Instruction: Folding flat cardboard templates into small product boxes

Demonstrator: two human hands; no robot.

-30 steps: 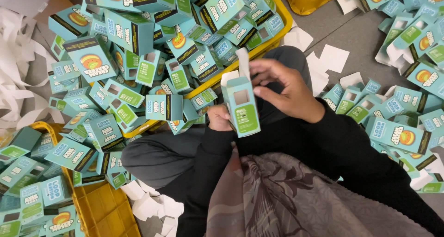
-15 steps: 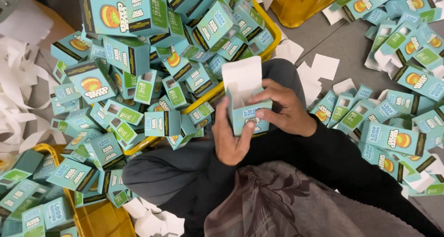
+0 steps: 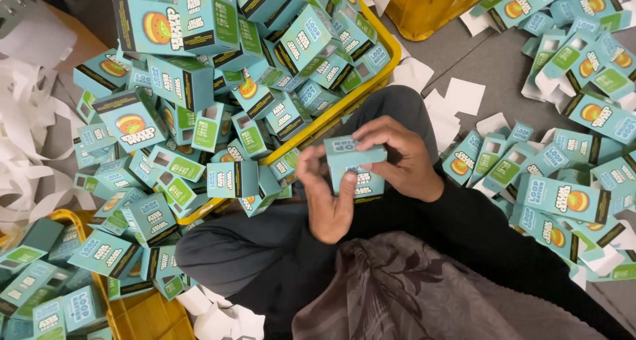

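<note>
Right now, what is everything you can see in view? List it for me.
held carton: one, teal, top flap shut, between both hands
cartons in crate: many, teal and green, heaped at upper left
yellow crate: one, rim under the heap
loose cartons: many, teal, flat and folded, on floor at right
second yellow crate: one, lower left
yellow bin: one, top centre
paper scraps: many, white, on grey floor
paper strips: white, far left
left hand: under the carton
right hand: over its top

Yellow crate (image 3: 391, 45) heaped with teal cartons (image 3: 199, 81), white paper scraps (image 3: 464, 95)
</note>
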